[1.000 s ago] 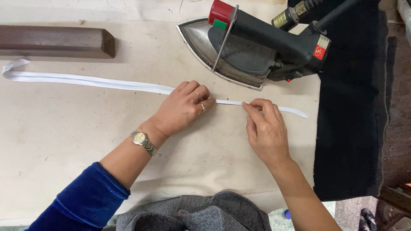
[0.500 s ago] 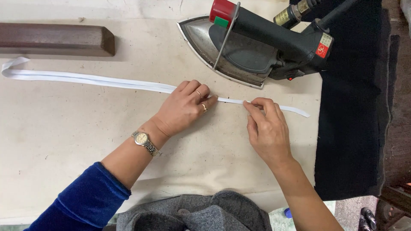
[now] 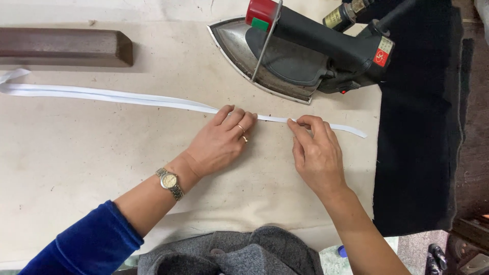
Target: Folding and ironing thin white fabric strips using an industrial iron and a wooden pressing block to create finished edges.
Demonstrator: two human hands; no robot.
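Even, soft overhead light keeps the table (image 3: 76, 153) bright and sharp. Shadows are faint, thin under both hands. A mild sheen shows on the iron's soleplate (image 3: 239, 48). The black cloth (image 3: 417, 153) loses detail in darkness.

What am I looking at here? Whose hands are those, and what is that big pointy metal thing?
The picture comes from a camera worn on a person's head, looking down at that person's own two hands on a padded table. The left hand, with a ring and a wristwatch, presses its fingers on a long white strip of cloth. The right hand pinches the same strip nearer its end. The pointy metal thing is a heavy iron for pressing cloth flat, lying just behind the hands with its black handle on top. A brown wooden block lies at the far left, black cloth covers the right side, and grey cloth sits near the person.
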